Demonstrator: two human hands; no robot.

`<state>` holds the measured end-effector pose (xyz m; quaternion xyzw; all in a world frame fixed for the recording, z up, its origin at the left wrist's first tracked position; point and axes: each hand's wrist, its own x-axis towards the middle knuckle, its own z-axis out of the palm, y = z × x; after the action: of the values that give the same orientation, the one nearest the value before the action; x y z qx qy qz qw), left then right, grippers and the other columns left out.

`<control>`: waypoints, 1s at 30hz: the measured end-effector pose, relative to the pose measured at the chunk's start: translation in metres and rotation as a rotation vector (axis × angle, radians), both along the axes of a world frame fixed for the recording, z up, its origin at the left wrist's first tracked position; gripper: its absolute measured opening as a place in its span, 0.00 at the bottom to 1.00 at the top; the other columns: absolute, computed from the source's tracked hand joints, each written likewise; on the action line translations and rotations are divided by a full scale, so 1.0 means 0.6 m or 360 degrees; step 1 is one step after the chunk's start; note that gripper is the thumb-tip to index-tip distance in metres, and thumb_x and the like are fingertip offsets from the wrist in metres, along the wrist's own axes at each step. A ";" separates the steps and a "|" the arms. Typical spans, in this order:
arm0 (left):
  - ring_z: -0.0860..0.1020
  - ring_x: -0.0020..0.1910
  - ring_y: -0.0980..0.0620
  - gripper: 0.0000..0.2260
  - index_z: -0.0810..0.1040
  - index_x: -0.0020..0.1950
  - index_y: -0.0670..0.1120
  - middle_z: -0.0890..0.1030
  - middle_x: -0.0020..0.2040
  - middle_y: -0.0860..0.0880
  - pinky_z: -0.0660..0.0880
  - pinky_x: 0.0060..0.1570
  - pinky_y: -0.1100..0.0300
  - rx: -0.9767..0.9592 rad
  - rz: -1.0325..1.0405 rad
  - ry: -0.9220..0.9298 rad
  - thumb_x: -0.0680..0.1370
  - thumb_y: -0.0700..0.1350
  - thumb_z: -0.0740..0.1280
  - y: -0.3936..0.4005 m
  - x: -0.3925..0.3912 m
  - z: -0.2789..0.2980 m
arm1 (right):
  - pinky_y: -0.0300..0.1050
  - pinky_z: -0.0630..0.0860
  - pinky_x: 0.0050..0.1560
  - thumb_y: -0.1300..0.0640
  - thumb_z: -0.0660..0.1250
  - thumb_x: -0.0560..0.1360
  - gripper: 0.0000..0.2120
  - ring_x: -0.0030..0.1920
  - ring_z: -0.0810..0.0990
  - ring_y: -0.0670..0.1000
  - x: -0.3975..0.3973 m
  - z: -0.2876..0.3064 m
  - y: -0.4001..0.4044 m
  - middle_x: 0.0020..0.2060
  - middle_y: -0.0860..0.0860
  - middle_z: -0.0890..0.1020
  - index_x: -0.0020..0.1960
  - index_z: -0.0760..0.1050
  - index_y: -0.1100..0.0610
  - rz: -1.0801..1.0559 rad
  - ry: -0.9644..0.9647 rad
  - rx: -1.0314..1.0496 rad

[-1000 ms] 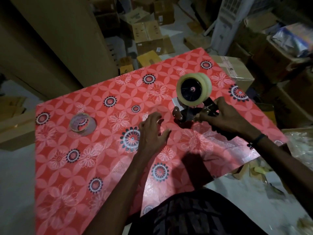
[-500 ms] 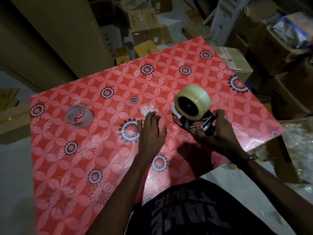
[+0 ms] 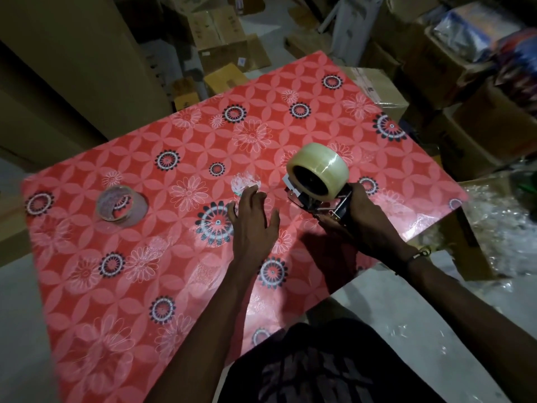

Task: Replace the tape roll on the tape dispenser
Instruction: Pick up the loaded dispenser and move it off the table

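Right hand (image 3: 369, 225) has its grip closed round the tape dispenser (image 3: 322, 203) near the tabletop's (image 3: 174, 286) right edge; a clear tape roll (image 3: 318, 170) sits mounted on it. Left hand (image 3: 251, 225) hovers splayed wide at mid-tabletop, holding nothing; a near-spent tape roll (image 3: 120, 206) lies toward the left edge.

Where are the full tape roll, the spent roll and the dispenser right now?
full tape roll (image 3: 327, 167): head view, on its clear outer band.
spent roll (image 3: 120, 205): head view, on its cardboard ring's left wall, lying on the table.
dispenser (image 3: 334, 209): head view, on the metal frame beside the right hand.
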<state>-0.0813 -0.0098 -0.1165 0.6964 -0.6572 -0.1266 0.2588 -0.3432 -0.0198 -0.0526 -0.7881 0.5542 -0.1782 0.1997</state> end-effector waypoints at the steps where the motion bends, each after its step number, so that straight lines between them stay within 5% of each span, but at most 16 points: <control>1: 0.69 0.76 0.49 0.16 0.76 0.66 0.46 0.70 0.74 0.48 0.55 0.79 0.36 0.0006 -0.0005 -0.0007 0.83 0.53 0.66 0.001 0.000 0.000 | 0.57 0.82 0.41 0.41 0.77 0.78 0.38 0.47 0.85 0.62 0.003 0.001 0.001 0.59 0.61 0.80 0.73 0.63 0.61 -0.0022 0.0001 0.0025; 6: 0.70 0.77 0.47 0.16 0.75 0.69 0.47 0.71 0.76 0.47 0.58 0.76 0.31 0.0036 0.0025 -0.0125 0.84 0.53 0.63 0.008 -0.005 0.001 | 0.55 0.82 0.45 0.41 0.77 0.78 0.37 0.49 0.85 0.58 0.006 0.007 0.001 0.63 0.59 0.79 0.74 0.61 0.57 -0.0082 -0.0112 0.0194; 11: 0.65 0.81 0.46 0.19 0.71 0.76 0.50 0.67 0.81 0.47 0.51 0.78 0.30 0.0070 0.0174 -0.0184 0.87 0.53 0.58 0.042 -0.024 0.001 | 0.48 0.75 0.56 0.42 0.76 0.78 0.44 0.65 0.79 0.54 0.005 0.018 0.002 0.75 0.54 0.74 0.84 0.55 0.50 -0.0006 -0.0323 0.0188; 20: 0.49 0.87 0.44 0.24 0.61 0.84 0.61 0.52 0.88 0.50 0.42 0.78 0.26 0.0273 0.0486 -0.0244 0.87 0.61 0.52 0.073 -0.070 -0.002 | 0.51 0.73 0.36 0.36 0.65 0.83 0.46 0.39 0.83 0.68 0.018 -0.014 0.005 0.65 0.62 0.72 0.86 0.45 0.60 -0.0064 0.0088 -0.0038; 23: 0.46 0.87 0.41 0.26 0.58 0.84 0.63 0.50 0.88 0.49 0.38 0.77 0.24 0.0330 0.0480 -0.0250 0.85 0.63 0.52 0.069 -0.075 -0.001 | 0.52 0.77 0.34 0.34 0.63 0.83 0.45 0.38 0.83 0.67 0.020 -0.017 0.016 0.64 0.63 0.72 0.86 0.46 0.58 -0.0129 0.0056 -0.0084; 25: 0.44 0.87 0.41 0.28 0.57 0.85 0.63 0.48 0.88 0.50 0.37 0.77 0.24 0.0359 0.0733 -0.0215 0.84 0.65 0.53 0.086 -0.117 -0.003 | 0.48 0.74 0.34 0.35 0.62 0.83 0.46 0.38 0.83 0.66 -0.007 -0.020 0.004 0.63 0.64 0.72 0.86 0.47 0.62 0.0062 0.0047 -0.0086; 30: 0.44 0.87 0.41 0.29 0.56 0.84 0.64 0.47 0.88 0.51 0.35 0.77 0.24 0.0381 0.0691 -0.0239 0.83 0.66 0.53 0.086 -0.108 -0.005 | 0.48 0.69 0.38 0.38 0.64 0.83 0.45 0.42 0.83 0.67 0.005 -0.011 0.014 0.65 0.64 0.71 0.86 0.49 0.63 0.0011 0.0082 -0.0027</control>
<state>-0.1460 0.0420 -0.1196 0.8543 -0.4902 -0.0928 0.1461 -0.3402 -0.0113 -0.0589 -0.7961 0.5548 -0.1619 0.1794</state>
